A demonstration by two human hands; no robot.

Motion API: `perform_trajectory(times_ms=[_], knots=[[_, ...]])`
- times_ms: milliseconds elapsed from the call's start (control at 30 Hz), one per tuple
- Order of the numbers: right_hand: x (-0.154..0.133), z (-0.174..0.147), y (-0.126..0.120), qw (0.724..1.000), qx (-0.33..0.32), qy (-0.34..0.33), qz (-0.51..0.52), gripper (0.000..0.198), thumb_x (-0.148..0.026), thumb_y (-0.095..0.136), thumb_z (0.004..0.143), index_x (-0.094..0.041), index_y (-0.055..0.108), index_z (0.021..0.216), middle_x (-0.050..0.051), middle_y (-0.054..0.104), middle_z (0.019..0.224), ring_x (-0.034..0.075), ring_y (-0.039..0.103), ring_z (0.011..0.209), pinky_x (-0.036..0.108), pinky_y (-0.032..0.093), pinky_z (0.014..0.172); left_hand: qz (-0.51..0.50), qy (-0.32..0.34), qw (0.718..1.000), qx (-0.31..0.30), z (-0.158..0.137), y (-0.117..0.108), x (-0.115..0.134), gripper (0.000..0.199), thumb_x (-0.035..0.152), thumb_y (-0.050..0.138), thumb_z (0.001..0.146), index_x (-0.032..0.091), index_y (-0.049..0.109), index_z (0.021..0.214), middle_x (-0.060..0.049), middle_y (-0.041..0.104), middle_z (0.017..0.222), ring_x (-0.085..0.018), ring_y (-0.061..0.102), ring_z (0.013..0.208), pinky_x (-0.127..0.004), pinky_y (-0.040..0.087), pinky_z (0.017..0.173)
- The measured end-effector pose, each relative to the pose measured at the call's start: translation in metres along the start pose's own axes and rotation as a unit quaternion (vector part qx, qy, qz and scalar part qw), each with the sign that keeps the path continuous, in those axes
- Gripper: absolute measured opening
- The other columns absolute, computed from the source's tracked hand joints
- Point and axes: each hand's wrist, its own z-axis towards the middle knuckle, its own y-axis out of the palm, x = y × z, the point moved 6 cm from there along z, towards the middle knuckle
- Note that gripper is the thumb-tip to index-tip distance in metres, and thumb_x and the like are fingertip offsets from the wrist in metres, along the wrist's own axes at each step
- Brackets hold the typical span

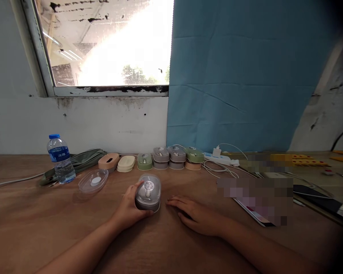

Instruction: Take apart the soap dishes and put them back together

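Observation:
My left hand [133,204] is wrapped round the left side of a grey oval lidded box [148,192], thumb along its near edge. The box stands on the wooden table and has a clear lid with a round printed sticker. Just right of it, my right hand [196,215] lies flat on the table, fingers stretched out and apart from the box. To the left, a loose clear plastic lid [93,180] with a white round label rests on the wood.
Along the wall stand a peach box [108,161], cream lids [126,163], a green box [145,161] and stacked grey and green boxes [176,156]. A water bottle [60,160] is at left. At right are a power strip [221,158], cables and a partly blurred phone [255,213].

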Motion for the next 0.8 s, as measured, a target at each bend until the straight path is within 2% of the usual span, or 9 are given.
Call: perform_trajectory(times_ms=[133, 233, 333, 533, 667, 800], knots=[[-0.001, 0.0, -0.001, 1.0, 0.003, -0.005, -0.004, 0.048, -0.013, 0.04, 0.078, -0.025, 0.041, 0.124, 0.003, 0.048, 0.124, 0.021, 0.043, 0.114, 0.036, 0.034, 0.098, 0.013, -0.013, 0.996, 0.091, 0.012, -0.01, -0.009, 0.081, 0.037, 0.071, 0.058, 0.023, 0.031, 0.127, -0.009, 0.039, 0.122, -0.027, 0.038, 0.115, -0.04, 0.03, 0.097], [-0.003, 0.001, -0.002, 1.0, 0.005, -0.006, -0.006, 0.048, -0.012, 0.041, 0.077, -0.024, 0.042, 0.123, 0.005, 0.049, 0.123, 0.02, 0.044, 0.112, 0.035, 0.034, 0.097, 0.023, 0.01, 0.987, 0.158, 0.031, -0.014, -0.012, 0.079, 0.042, 0.066, 0.063, 0.021, 0.026, 0.128, -0.01, 0.033, 0.124, -0.026, 0.036, 0.118, -0.039, 0.028, 0.099], [-0.004, 0.001, -0.002, 1.0, 0.009, -0.008, -0.008, 0.046, -0.012, 0.042, 0.076, -0.022, 0.044, 0.121, 0.005, 0.049, 0.122, 0.02, 0.044, 0.111, 0.035, 0.034, 0.096, 0.041, 0.05, 0.978, 0.196, 0.06, -0.009, -0.017, 0.078, 0.043, 0.063, 0.066, 0.019, 0.024, 0.129, -0.01, 0.032, 0.125, -0.028, 0.032, 0.12, -0.039, 0.026, 0.101], [-0.005, 0.001, -0.002, 0.999, 0.016, -0.009, -0.03, 0.042, -0.012, 0.041, 0.077, -0.019, 0.048, 0.118, 0.007, 0.051, 0.118, 0.019, 0.046, 0.108, 0.034, 0.035, 0.095, 0.077, 0.044, 0.951, 0.297, 0.12, 0.002, -0.048, 0.085, 0.037, 0.069, 0.059, 0.018, 0.024, 0.129, -0.013, 0.034, 0.122, -0.03, 0.031, 0.12, -0.044, 0.027, 0.1], [-0.005, 0.001, -0.002, 0.999, 0.015, -0.016, -0.038, 0.041, -0.014, 0.042, 0.078, -0.018, 0.048, 0.118, 0.008, 0.051, 0.118, 0.019, 0.046, 0.107, 0.034, 0.034, 0.095, 0.081, 0.045, 0.945, 0.314, 0.142, 0.004, -0.064, 0.082, 0.039, 0.066, 0.062, 0.013, 0.024, 0.127, -0.015, 0.035, 0.121, -0.03, 0.032, 0.118, -0.043, 0.027, 0.1], [-0.004, 0.001, -0.002, 0.999, 0.015, -0.02, -0.041, 0.041, -0.013, 0.042, 0.077, -0.018, 0.047, 0.118, 0.008, 0.051, 0.118, 0.02, 0.046, 0.107, 0.035, 0.034, 0.094, 0.053, 0.035, 0.96, 0.274, 0.155, 0.007, -0.076, 0.08, 0.04, 0.066, 0.062, 0.014, 0.024, 0.124, -0.015, 0.035, 0.122, -0.03, 0.033, 0.119, -0.044, 0.027, 0.099]])
